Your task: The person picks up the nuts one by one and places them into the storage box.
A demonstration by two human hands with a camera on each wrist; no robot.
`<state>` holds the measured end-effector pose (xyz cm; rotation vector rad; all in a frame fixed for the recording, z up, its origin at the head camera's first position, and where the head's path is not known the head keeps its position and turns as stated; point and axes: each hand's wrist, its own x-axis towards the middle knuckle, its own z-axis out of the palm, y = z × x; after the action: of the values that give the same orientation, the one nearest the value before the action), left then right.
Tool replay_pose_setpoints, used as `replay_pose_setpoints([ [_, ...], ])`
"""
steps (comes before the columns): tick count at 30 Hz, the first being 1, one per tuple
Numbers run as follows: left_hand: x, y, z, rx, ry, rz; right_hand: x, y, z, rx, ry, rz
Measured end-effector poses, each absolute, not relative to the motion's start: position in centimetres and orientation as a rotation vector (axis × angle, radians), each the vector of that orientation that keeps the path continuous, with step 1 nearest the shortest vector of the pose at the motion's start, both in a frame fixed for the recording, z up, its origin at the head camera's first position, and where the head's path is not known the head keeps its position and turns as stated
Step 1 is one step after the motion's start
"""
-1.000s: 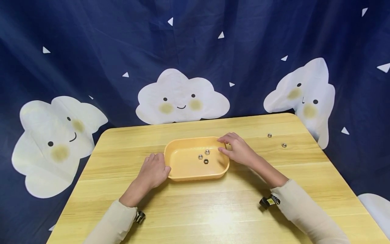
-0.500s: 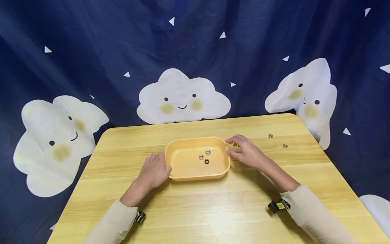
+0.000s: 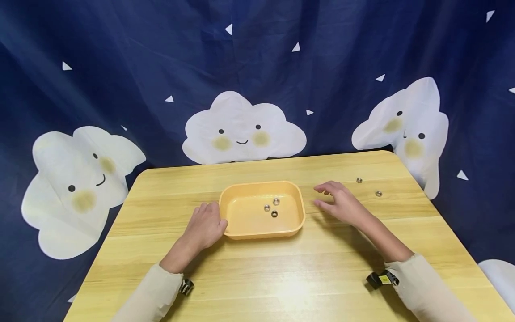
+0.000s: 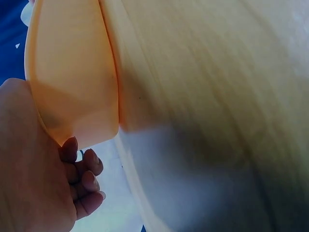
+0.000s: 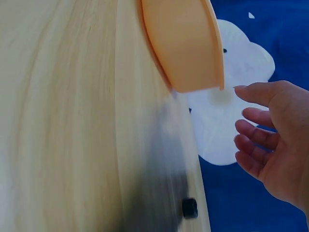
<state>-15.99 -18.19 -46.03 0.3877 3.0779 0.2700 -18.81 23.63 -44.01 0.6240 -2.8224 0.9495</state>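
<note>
A shallow orange-yellow plastic tray [image 3: 261,235] lies on the table, and my left hand [image 3: 204,225] grips its left end with the thumb over the rim. In the left wrist view, the curled fingers [image 4: 89,166] show just past the tray's end. Inside the tray are two silvery hex nuts, one nearer [image 3: 267,208] and one farther [image 3: 276,201], plus a dark hex nut [image 3: 274,213]. My right hand [image 3: 341,203] hovers to the right of the tray, its fingers loosely bent and apart with nothing between them.
Two more nuts rest on the table at the back right: one nut [image 3: 359,180] farther off, another nut [image 3: 378,193] nearer the right edge. The wooden table [image 3: 257,277] ends at a dark blue curtain [image 3: 257,53] printed with clouds.
My right hand has moved right, from over the tray's right rim to beside it, leaving a gap. The left hand keeps its grip, and the three nuts stay in the tray.
</note>
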Motion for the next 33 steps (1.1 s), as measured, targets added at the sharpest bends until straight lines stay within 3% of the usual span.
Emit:
replay_pose_setpoints([
  [33,-15.9,-18.4,-46.1,0.403,3.075,0.392,-17.2,30.4,-46.5,0.472,-2.876,0.906],
])
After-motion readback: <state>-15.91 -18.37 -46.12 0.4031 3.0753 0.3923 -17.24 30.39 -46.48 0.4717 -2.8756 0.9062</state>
